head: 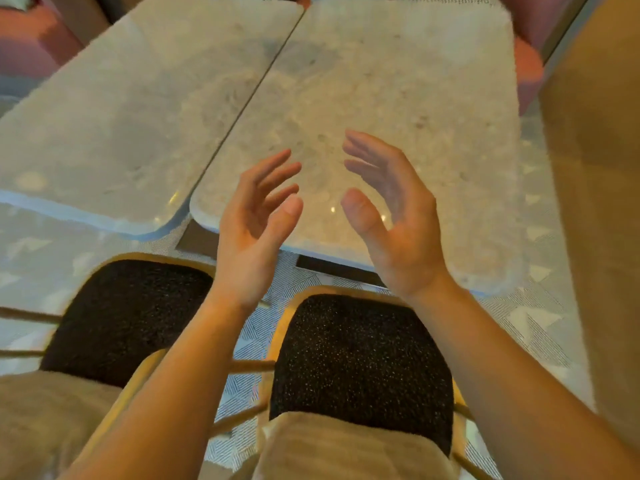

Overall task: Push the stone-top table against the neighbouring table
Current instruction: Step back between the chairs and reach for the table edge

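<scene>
A pale stone-top table point(433, 98) fills the right of the view. Its long left edge lies against the neighbouring stone-top table point(121, 116), with only a thin dark seam between them. The near ends are offset, the right table reaching closer to me. My left hand point(256, 223) and my right hand point(391, 216) hover in the air over the near end of the right table, palms facing each other, fingers spread. Neither hand touches the table or holds anything.
Two chairs with dark speckled seats stand below my arms, one chair point(128, 317) at the left and one chair point(360, 362) under the right table's near edge. Pink upholstered seats point(31, 39) stand at the far side. A tan wall panel point(595, 202) runs along the right.
</scene>
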The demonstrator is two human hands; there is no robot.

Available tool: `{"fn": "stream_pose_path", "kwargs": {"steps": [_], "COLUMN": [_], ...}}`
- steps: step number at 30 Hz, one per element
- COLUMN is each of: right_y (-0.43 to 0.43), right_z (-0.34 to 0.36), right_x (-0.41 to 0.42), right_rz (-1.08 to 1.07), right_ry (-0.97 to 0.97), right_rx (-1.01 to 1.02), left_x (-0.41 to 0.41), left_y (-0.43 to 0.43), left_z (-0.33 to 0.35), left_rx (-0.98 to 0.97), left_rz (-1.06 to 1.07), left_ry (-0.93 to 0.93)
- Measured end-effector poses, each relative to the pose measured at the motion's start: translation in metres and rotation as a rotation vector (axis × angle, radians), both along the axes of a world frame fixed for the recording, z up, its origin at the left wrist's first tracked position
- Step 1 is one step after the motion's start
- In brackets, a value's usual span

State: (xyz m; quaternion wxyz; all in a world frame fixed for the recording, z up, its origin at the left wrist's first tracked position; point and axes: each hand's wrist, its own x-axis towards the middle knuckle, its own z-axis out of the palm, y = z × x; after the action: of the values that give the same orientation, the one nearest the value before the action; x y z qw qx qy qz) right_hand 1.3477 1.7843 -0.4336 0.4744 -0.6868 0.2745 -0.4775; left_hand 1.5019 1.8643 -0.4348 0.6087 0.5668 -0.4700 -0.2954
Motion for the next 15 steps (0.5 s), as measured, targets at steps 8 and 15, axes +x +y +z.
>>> {"fn": "stream_pose_path", "kwargs": {"steps": [8, 15], "right_y": [0.043, 0.05], "right_z": [-0.06, -0.116], "right_x": [0.032, 0.028], "right_rz": [-0.216, -0.259], "right_ry": [-0.107, -0.085], "right_rx": [0.406, 1.165], "left_x": [0.049, 0.062], "left_y": [0.011, 0.007], "left_z": [-0.05, -0.104], "left_rx": [0.249, 0.544], "left_rz": [0.059, 0.404], "left_ry": [0.308, 0.787]}}
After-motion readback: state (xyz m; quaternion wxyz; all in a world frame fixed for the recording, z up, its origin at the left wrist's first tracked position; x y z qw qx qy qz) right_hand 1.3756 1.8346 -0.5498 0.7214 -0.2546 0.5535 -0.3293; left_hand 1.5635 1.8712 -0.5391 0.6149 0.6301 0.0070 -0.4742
